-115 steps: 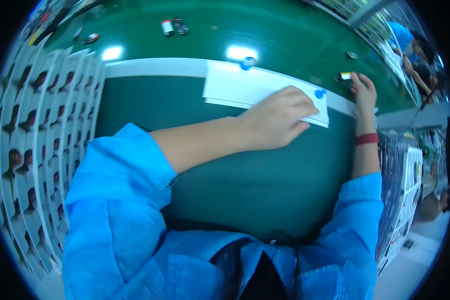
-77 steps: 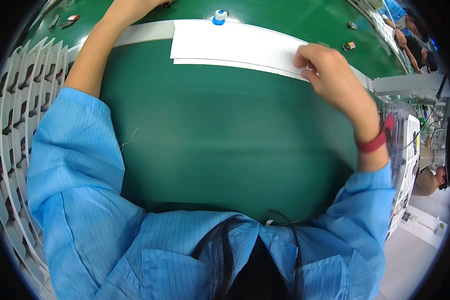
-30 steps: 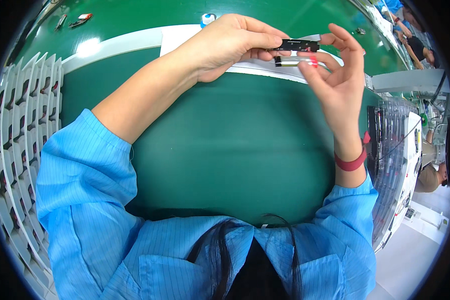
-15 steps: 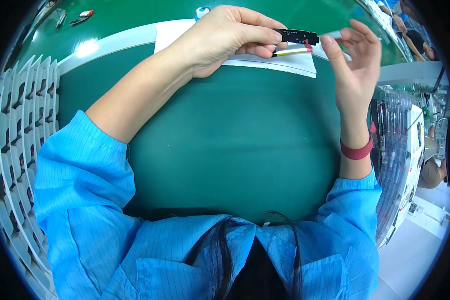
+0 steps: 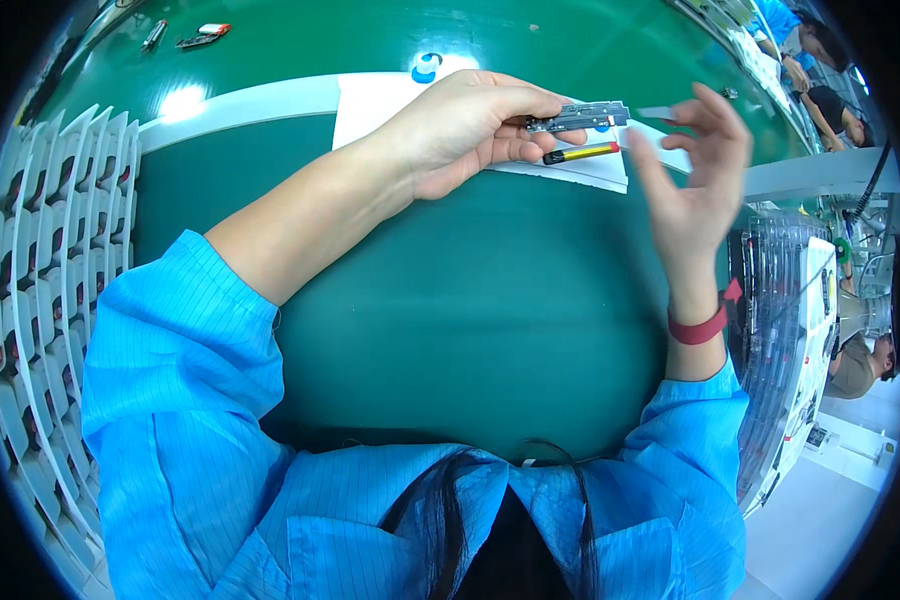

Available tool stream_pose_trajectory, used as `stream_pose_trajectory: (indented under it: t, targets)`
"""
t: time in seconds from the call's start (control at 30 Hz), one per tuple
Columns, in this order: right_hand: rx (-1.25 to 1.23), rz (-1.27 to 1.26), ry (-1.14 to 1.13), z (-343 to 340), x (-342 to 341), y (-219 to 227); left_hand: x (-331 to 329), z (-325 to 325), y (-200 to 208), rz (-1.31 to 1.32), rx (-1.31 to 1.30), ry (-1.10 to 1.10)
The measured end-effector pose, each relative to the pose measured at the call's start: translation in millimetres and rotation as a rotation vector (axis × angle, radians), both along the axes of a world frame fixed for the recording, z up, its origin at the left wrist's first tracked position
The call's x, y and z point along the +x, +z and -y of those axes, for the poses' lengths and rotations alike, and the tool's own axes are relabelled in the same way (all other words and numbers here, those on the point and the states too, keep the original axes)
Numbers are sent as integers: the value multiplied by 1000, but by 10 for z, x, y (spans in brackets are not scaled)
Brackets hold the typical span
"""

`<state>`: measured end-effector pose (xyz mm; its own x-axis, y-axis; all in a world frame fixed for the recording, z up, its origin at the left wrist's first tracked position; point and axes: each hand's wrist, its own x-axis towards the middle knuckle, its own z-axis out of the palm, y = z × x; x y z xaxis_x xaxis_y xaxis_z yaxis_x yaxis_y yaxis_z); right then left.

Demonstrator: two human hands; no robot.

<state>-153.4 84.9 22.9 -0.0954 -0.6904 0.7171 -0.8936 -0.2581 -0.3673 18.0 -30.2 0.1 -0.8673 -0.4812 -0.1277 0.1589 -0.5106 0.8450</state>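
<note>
Left hand [image 5: 475,130] pinching dark board [image 5: 592,116], 1 o'clock; yellow cylinder [image 5: 588,153] at board's 6 o'clock — right hand [image 5: 702,175] at 2 o'clock, blurred, pale strip [image 5: 654,113] alongside — can't tell its grip.

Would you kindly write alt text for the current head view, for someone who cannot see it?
A person's left hand holds a dark circuit board over white sheets and a green surface, with a yellow-and-black cylinder just below it in the picture. The blurred right hand is near a pale strip; white trays stand at the left.
</note>
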Motion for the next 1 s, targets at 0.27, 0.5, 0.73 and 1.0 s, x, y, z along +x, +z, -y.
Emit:
stream_pose_trajectory:
  t: [0.27, 0.5, 0.73, 1.0]
  targets:
    - [314, 1323, 469, -18, -18, 21, -12, -60, -36, 45, -7, -22]
    - [274, 1098, 325, -13, -159, -44, -23, -89, -34, 62, -42, -10]
    - [309, 1189, 306, 0, 0, -119, -20, -103, -57, 42, -111, -20]
    - [266, 1077, 290, -11, 20, -138, -39, -99, -62, 32, -66, -34]
